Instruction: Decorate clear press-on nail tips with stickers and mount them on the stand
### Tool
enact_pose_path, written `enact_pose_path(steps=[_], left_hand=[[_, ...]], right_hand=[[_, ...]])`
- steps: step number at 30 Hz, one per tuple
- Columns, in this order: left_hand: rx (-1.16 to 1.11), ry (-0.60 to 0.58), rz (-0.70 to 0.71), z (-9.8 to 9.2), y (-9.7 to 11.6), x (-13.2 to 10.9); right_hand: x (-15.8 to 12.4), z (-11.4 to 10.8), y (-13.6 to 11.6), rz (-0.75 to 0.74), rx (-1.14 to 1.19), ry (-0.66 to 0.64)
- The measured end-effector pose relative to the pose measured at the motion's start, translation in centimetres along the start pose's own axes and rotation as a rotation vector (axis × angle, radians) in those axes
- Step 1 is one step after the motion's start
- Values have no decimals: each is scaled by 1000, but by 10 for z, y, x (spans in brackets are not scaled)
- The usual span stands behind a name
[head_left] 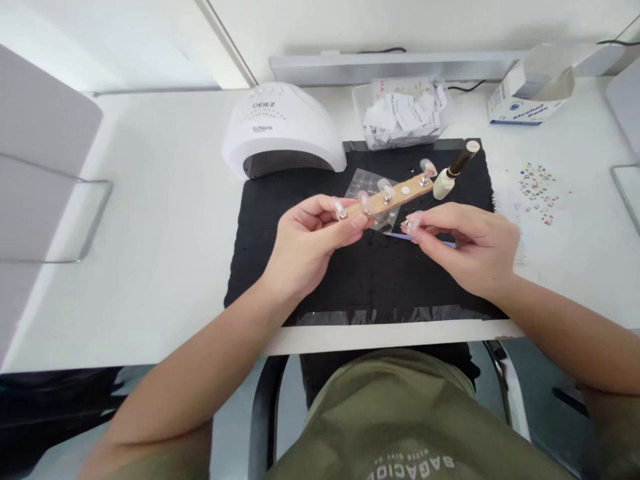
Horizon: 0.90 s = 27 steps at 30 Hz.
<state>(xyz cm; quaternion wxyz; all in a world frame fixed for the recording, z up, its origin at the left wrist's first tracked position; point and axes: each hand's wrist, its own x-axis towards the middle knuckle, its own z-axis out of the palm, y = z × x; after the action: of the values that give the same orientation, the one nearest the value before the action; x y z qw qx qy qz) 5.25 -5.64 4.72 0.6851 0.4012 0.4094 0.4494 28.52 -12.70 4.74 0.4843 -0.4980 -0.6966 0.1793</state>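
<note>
My left hand (pixel 317 230) grips a wooden nail tip stand (pixel 397 193) by its left end, tilted up to the right above the black mat. Several clear nail tips stand on it, and one round white spot on the wood bears no tip. Between thumb and fingertips my right hand (pixel 463 243) pinches a clear nail tip (pixel 413 222), a little below and right of the stand. Beneath the hands lie a clear plastic sheet (pixel 358 183) and blue tweezers (pixel 400 235), partly hidden by my right hand. A nail polish bottle (pixel 444 184) with a dark cap stands just beyond the stand's right end.
A white nail lamp (pixel 283 127) stands at the back left. Behind the black mat (pixel 280 267) are a clear bin (pixel 363 107) of alcohol pad packets and an open alcohol pads box (pixel 520 107). Small colourful decorations (pixel 537 187) lie scattered at the right.
</note>
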Motion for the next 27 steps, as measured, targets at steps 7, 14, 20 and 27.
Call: enact_pose_path(steps=[7,14,20,27], left_hand=[[114,97,22,-25,13,29],[200,85,-37,-47,21,48],[306,107,-16,-52,36,46],[406,111,10,-63,52,42]], right_hand=[[-4,9,3,296,233,-352],[-10,22,7,456,294,-534],[-8,23,8,422,250,-543],[-9,23,15,377,220,-526]])
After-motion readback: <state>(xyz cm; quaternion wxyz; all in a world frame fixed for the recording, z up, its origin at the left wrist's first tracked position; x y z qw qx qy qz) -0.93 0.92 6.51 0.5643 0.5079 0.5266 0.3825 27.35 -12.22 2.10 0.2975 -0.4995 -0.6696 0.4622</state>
